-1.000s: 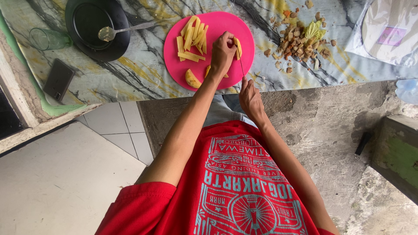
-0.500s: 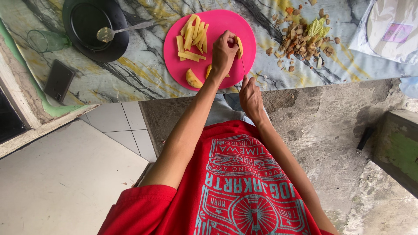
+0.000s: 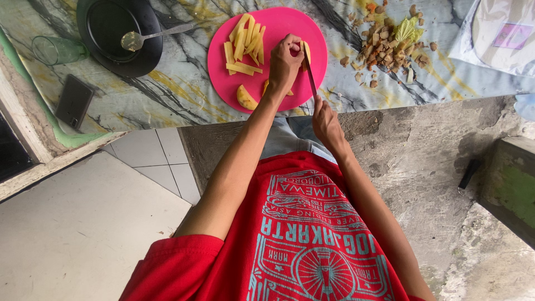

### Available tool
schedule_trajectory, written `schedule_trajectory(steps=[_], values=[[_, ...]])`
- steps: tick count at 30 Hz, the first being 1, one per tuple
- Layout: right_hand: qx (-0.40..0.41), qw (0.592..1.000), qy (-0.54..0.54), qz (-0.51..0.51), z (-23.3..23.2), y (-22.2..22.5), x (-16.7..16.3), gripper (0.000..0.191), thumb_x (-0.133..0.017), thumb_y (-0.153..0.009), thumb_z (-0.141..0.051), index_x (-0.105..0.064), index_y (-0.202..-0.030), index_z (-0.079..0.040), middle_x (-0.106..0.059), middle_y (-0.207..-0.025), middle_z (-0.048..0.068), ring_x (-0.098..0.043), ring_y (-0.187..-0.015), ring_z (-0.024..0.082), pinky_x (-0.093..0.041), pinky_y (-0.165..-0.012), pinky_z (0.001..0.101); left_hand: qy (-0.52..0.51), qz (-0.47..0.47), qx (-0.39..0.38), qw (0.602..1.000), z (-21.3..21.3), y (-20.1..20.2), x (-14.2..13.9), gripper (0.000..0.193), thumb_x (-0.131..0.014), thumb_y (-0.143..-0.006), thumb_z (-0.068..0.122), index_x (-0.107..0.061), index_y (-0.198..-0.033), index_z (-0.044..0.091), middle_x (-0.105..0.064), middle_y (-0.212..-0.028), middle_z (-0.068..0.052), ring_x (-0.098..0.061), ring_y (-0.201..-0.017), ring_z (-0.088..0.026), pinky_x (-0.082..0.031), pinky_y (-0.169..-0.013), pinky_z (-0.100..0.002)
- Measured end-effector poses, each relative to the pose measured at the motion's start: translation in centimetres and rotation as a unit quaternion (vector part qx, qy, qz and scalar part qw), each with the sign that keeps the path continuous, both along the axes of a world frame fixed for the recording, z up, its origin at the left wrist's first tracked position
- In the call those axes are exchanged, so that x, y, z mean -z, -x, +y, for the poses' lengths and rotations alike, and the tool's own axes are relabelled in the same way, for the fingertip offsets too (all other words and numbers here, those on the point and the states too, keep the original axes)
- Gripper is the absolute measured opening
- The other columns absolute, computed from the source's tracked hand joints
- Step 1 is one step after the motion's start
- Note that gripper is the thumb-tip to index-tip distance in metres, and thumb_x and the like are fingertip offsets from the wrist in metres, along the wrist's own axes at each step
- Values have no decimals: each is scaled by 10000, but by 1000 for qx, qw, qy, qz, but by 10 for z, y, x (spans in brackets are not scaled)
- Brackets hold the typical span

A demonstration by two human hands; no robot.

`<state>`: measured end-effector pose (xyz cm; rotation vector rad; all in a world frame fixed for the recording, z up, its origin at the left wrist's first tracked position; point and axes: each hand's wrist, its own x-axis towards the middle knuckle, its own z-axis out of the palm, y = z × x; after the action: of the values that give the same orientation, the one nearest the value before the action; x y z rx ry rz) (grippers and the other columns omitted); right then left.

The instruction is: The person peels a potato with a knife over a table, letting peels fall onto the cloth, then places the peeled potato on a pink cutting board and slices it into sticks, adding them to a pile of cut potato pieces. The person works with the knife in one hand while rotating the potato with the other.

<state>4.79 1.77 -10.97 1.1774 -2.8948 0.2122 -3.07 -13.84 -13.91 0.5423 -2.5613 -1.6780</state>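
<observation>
Seen from the head camera, a person in a red printed shirt slices a pale yellow potato piece (image 3: 305, 51) on a round pink cutting board (image 3: 278, 92) at the desk (image 3: 167, 95) edge. The left hand (image 3: 284, 64) is closed over the piece, pinning it to the board; the right hand (image 3: 326, 120) grips a knife (image 3: 310, 75), its blade running just beside the left fingers. A slip of the blade could nick them, since the piece is small. Cut yellow sticks (image 3: 245, 47) lie heaped on the board's far side, with a curved offcut (image 3: 245, 98) near its front edge.
</observation>
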Motion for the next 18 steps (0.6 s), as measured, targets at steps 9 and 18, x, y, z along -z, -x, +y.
schedule_trajectory(steps=[9,18], values=[[2,999,33,42,7,-9,-10,487,-529,-952,41,-399,-1388,213,-578,-1103,280,-561,-740,245,-523,-636,331,101,8,48,994,0,4,-3,254,-716,-866,-6,-663,-1114,9,-710,-921,-100,-723,-852,-228,-624,-748,-355],[50,998,20,-23,-16,19,-6,400,-526,-1031,21,-476,-1400,167,-573,-1003,195,-536,-661,216,-496,-570,341,65,-29,50,996,0,4,-5,250,-683,-913,5,-598,-1147,-5,-706,-932,-98,-727,-837,-216,-625,-711,-344]])
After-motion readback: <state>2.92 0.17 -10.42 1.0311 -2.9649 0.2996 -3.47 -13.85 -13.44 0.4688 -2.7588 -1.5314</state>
